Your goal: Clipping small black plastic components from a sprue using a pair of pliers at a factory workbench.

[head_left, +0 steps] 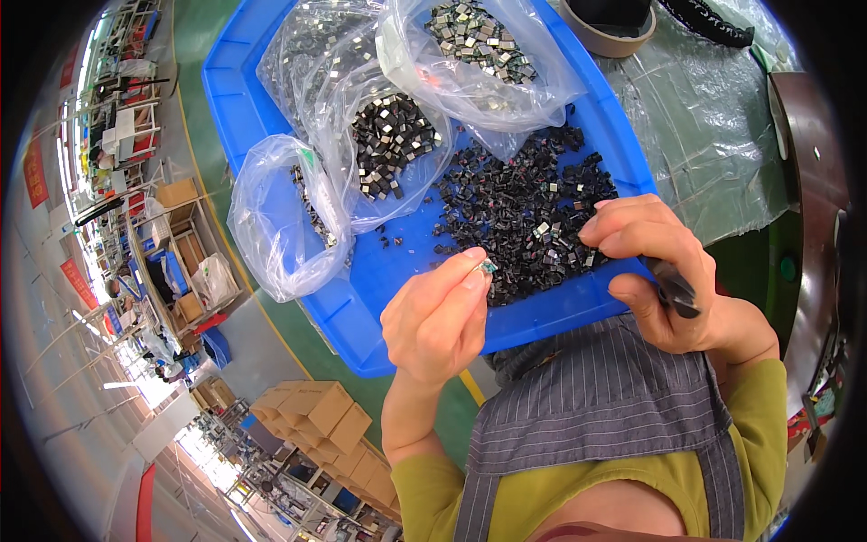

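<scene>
One small green-and-silver part (489,267) is pinched between the thumb and fingertips of the person's left hand (435,321), held above the near side of a large blue tray (357,339). The right hand (659,266) is curved, its thumb set apart from its fingers, with a black tool (675,291) lodged in its palm; the tool's kind cannot be told. The right fingertips are at the edge of a loose heap of small black parts (524,208), a few silver ones among them; whether they grip any cannot be told.

Farther back and left in the tray lie clear plastic bags (275,212) holding more small parts, some mostly silver, some mixed black and silver.

Beyond the tray, at upper right, a tan ring-shaped roll (610,38) and a black strap (709,23) rest on a green surface under clear plastic (700,135). The strap bears pale marks, too small to read. At far left, red banners (79,283) carry marks likewise too small to read. Cardboard boxes (316,415) are stacked at lower left. The person wears a grey striped apron (596,388) over an olive-green top (763,434).
</scene>
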The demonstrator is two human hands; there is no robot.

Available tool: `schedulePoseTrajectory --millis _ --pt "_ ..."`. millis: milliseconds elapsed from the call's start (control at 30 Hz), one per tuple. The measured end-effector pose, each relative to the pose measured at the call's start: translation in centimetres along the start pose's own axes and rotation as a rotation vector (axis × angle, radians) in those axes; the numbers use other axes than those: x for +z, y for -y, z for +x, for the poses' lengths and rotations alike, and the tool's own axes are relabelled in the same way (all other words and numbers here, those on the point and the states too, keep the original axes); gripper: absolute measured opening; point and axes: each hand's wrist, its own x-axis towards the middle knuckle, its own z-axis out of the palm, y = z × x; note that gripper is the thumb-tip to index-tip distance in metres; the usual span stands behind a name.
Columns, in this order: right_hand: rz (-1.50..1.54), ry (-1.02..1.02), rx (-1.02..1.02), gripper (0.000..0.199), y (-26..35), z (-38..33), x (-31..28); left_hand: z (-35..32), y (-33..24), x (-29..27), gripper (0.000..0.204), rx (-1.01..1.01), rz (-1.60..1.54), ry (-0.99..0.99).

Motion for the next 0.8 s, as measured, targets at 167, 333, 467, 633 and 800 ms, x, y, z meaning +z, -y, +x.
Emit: schedulePoseTrajectory --millis 167,333,467,633,800 --pt "-0.124 -0.027 -0.034 0.044 -0.2 0.5 1.4 2.7 0.1 -0.2 0.022 -0.132 -0.062 0.172" --pt "-0.244 0.093 -0.036 0.045 -0.2 0.4 1.4 11.0 0.9 1.6 0.013 -0.556 -0.165 0.231" --pt "-0.339 0.149 -0.063 0.033 -0.6 0.2 1.4 11.2 2.3 1.1 0.016 -0.539 -0.098 0.057" --pt "-0.397 0.212 -0.021 0.029 0.0 0.5 1.3 5.8 5.3 0.3 0.011 -0.433 0.343 0.295" --pt "-0.385 0.201 -0.024 0.027 -0.1 0.6 1.3 4.7 7.3 1.9 0.010 -0.226 0.604 0.445"
